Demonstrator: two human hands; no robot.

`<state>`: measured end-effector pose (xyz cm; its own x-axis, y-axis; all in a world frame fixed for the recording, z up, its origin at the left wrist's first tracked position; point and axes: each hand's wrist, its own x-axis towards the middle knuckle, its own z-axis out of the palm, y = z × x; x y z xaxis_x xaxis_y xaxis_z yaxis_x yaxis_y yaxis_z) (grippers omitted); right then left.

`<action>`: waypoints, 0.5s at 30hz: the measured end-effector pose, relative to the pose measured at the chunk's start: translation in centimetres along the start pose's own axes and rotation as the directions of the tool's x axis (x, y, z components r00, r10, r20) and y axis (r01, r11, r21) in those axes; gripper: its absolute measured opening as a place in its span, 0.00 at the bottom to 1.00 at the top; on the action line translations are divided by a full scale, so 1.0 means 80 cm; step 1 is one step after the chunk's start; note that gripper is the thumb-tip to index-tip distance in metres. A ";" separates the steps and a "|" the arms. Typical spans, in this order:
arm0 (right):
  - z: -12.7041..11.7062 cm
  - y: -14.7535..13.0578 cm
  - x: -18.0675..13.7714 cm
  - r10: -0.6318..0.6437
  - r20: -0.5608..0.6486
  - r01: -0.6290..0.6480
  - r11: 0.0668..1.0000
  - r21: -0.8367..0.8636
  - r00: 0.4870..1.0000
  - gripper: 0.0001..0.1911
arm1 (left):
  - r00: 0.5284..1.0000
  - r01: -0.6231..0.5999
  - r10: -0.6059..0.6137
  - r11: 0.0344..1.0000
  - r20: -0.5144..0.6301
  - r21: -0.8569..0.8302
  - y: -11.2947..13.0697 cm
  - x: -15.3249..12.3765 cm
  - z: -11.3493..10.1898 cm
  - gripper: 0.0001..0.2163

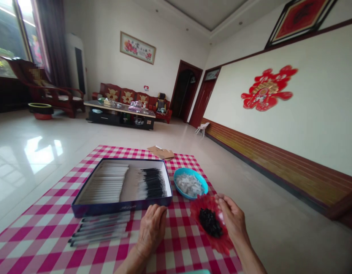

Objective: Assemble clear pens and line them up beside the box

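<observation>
My right hand (232,219) grips the right rim of a red, petal-edged bowl (196,208), thumb and fingers pinched on it. Inside the bowl lies a heap of small black pieces (210,222). My left hand (152,225) is closed, its fingers curled, just in front of a shallow blue-edged box (121,207); what it holds, if anything, is hidden. White tubes (104,184) fill the left of the box, and dark-ended, bristly-looking sticks (153,183) lie at its right. Left of my left hand, several clear, black-tipped pens (99,229) lie blurred on the cloth.
A turquoise bowl (205,183) of whitish, translucent pieces stands behind the red bowl. Flattened brown cardboard (161,153) lies at the far edge of the pink checked tablecloth (39,232). Part of a turquoise thing (197,271) shows at the bottom edge. A low table (119,121) and sofa stand beyond.
</observation>
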<state>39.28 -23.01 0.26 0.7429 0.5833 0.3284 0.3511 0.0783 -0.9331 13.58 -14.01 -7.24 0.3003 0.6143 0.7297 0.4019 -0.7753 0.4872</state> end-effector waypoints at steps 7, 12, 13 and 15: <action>0.034 -0.010 -0.031 -0.135 0.157 0.155 0.981 -0.121 0.978 0.18 | 1.000 0.005 -0.007 0.989 0.014 0.149 0.008 0.032 -0.044 0.12; 0.054 -0.015 -0.074 -0.466 0.215 0.502 0.850 -0.162 0.858 0.13 | 0.912 0.220 -0.391 0.723 0.126 0.655 -0.052 0.110 -0.129 0.12; 0.057 -0.015 -0.079 -0.523 0.220 0.559 0.814 -0.160 0.824 0.11 | 0.892 0.215 -0.427 0.690 0.149 0.691 -0.069 0.124 -0.143 0.12; 0.062 -0.017 -0.087 -0.596 0.231 0.634 0.758 -0.152 0.769 0.10 | 0.859 0.193 -0.472 0.657 0.199 0.729 -0.103 0.143 -0.164 0.12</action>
<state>30.80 -23.14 -1.49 0.2302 0.5886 0.7749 0.8238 0.3060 -0.4772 2.36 -2.52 3.37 0.2399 0.9229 0.3013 0.9524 -0.2838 0.1109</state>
